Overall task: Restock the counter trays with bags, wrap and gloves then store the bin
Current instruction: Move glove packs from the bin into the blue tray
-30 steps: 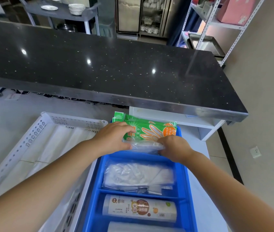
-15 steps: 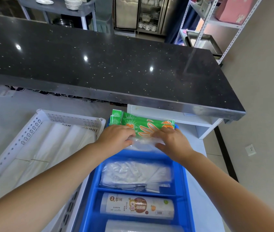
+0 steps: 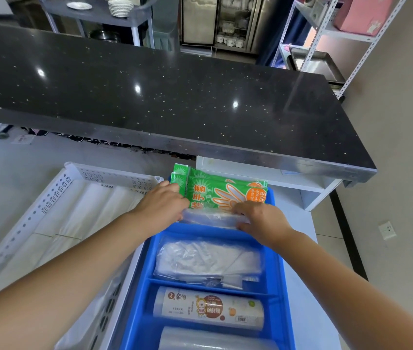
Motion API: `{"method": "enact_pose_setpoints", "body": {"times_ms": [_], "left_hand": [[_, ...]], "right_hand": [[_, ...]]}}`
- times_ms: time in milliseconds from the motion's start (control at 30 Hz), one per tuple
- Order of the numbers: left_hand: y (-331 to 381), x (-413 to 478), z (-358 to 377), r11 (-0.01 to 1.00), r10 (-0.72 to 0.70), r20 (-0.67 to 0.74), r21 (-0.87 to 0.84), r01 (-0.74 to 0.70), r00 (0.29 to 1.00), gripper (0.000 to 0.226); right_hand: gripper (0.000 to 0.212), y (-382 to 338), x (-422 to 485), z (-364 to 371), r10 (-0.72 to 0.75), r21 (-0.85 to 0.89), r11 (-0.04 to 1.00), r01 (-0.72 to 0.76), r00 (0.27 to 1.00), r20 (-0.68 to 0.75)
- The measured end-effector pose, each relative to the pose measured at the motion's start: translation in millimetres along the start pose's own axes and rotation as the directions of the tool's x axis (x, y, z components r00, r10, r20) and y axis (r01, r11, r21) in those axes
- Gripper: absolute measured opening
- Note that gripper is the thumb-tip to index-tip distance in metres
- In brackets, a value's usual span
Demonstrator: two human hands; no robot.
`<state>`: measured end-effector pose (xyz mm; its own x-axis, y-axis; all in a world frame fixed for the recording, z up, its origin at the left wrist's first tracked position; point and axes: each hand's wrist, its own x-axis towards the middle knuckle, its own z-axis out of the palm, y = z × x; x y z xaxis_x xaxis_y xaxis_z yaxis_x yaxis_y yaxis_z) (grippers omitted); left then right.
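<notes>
Left grip (image 3: pixel 161 205) and right grip (image 3: pixel 263 218) each pinch an end of the clear pack (image 3: pixel 213 219), guessing to seat it level before the green glove packs (image 3: pixel 225 192) in the blue tray (image 3: pixel 284 274), near the counter's (image 3: pixel 298 215) far edge.

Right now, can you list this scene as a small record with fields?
Left hand: grips left end of flat clear plastic pack
Right hand: pinches the pack's right end
Behind pack: green printed glove packets
Container: blue plastic divided tray
Middle compartment: clear folded plastic bags
Nearer compartment: printed white wrap roll
Beside tray: white perforated basket
</notes>
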<state>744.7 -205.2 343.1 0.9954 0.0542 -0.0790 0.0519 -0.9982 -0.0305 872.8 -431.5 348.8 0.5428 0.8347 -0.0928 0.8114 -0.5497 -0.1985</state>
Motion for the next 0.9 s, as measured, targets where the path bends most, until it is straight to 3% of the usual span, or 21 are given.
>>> {"method": "enact_pose_setpoints", "body": {"times_ms": [133,200,267,367,600,700,800,900], "left_hand": [[-8.8,-6.6,-7.2,0.989,-0.057,0.073,-0.133,0.067,0.996,0.016],[-6.5,-9.0,-15.3,0.982,-0.061,0.057,-0.175,0.070,0.997,0.039],[2.0,-9.5,-22.9,0.970,-0.082,-0.022,-0.230,0.074,0.996,0.049],[24.0,-7.1,-25.1,0.957,-0.106,-0.047,-0.276,0.089,0.993,0.037],[32.1,-8.8,-13.5,0.967,-0.200,0.055,-0.147,0.206,0.978,0.011],[32.5,-9.1,-11.8,0.946,-0.198,0.048,-0.253,0.204,0.979,0.011],[25.0,-14.8,-13.5,0.890,-0.266,-0.035,-0.394,0.232,0.963,0.040],[13.6,-28.2,-19.4,0.858,-0.394,-0.166,-0.418,0.297,0.904,0.053]], "right_hand": [[0.046,8.0,-9.5,-12.2,-0.029,-0.090,0.996,0.029,1.000,-0.004],[0.048,10.4,-10.7,-17.4,-0.057,-0.095,0.994,0.053,0.997,-0.047],[0.044,7.7,-8.2,-19.1,-0.071,-0.069,0.995,0.065,0.992,-0.100],[0.032,-1.9,-4.2,-15.1,-0.058,-0.032,0.998,0.055,0.992,-0.116],[0.014,7.3,-11.1,-2.6,0.039,-0.059,0.997,-0.042,0.998,-0.052],[0.016,11.7,-13.7,-1.5,0.009,-0.055,0.998,-0.012,0.999,-0.046],[0.017,16.0,-13.8,-0.4,-0.006,-0.036,0.999,0.004,0.998,-0.056],[0.022,18.6,-16.1,-2.9,-0.025,-0.020,1.000,0.023,0.996,-0.084]]}}
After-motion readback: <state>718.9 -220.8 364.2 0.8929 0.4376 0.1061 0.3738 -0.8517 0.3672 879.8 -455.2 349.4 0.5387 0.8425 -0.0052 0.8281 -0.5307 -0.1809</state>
